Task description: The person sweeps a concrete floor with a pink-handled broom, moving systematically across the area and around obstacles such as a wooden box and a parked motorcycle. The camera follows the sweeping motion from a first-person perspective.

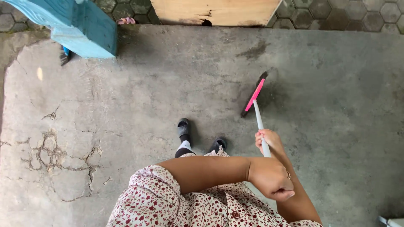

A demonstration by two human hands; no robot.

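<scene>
A broom with a pink head (254,95), dark bristles and a white handle (259,122) rests its bristles on the grey concrete floor, ahead and to the right of my feet. My right hand (268,141) is wrapped around the handle partway up. My left arm crosses my body, and my left hand (271,177) is a closed fist just below the right one, over the spot where the handle's upper end disappears. My feet in black sandals (183,128) stand left of the broom. A floral dress covers my lap.
A blue plastic object (84,29) stands at the far left, with a small dark brush (64,56) beside it. A wooden board (214,11) lies at the far edge on hexagonal paving. Cracks (50,151) run through the concrete on the left. A white object (393,221) shows bottom right.
</scene>
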